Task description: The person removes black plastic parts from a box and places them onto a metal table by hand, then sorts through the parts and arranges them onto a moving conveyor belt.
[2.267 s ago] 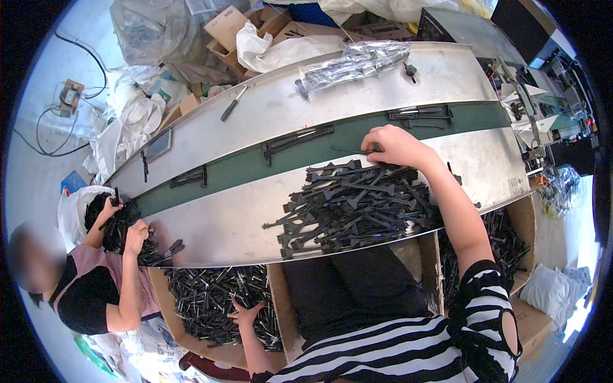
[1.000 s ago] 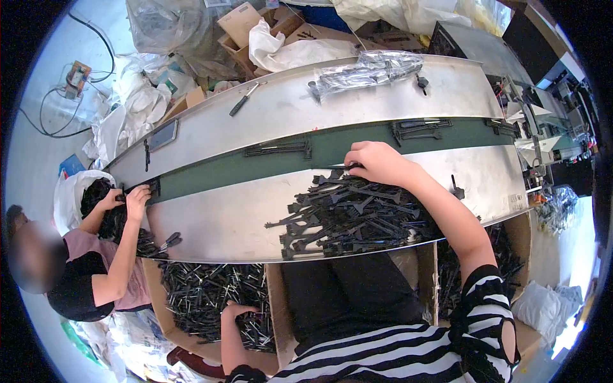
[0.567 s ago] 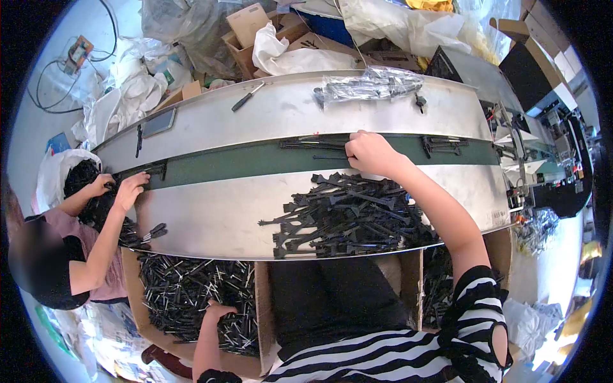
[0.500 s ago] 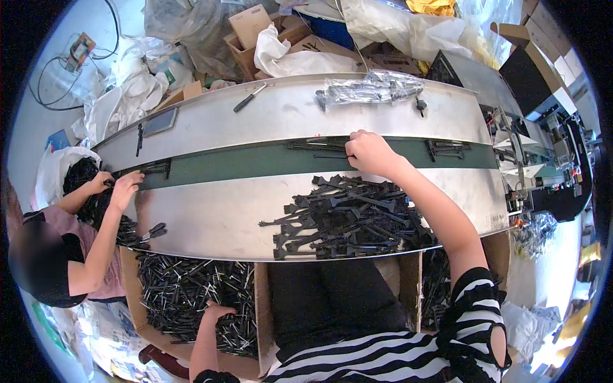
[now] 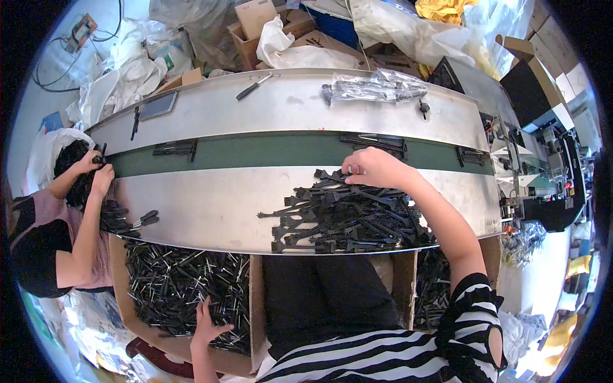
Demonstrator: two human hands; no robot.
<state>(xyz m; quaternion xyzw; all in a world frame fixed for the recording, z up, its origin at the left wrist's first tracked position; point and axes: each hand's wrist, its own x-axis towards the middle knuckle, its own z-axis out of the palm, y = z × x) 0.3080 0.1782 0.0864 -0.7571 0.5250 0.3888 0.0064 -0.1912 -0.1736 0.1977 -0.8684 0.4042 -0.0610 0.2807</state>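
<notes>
My left hand [image 5: 207,325] is over a cardboard box filled with thin black pieces with silvery shafts [image 5: 185,290]. Its thumb and fingers are spread, and I see nothing held in them. My right hand [image 5: 373,169] is at the upper edge of a heap of flat black plastic pieces with brush-like ends [image 5: 348,217]. Its fingers are bent, with a gap between thumb and forefinger and no piece visible between them. Just beyond it, a bunch of slim black pieces [image 5: 377,143] lies on the green conveyor belt [image 5: 268,152].
At the left, another person's hands [image 5: 96,169] hold a dark piece near a bag of black parts. Other bunches [image 5: 175,149] lie on the belt. A screwdriver [image 5: 254,87], a phone-like slab [image 5: 158,106] and a plastic-wrapped bundle [image 5: 377,88] rest on the far metal ledge.
My right hand has let go of a thin black piece at the belt and come back to the heap. My left hand's fingers have spread. Bunches on the belt have moved right.
</notes>
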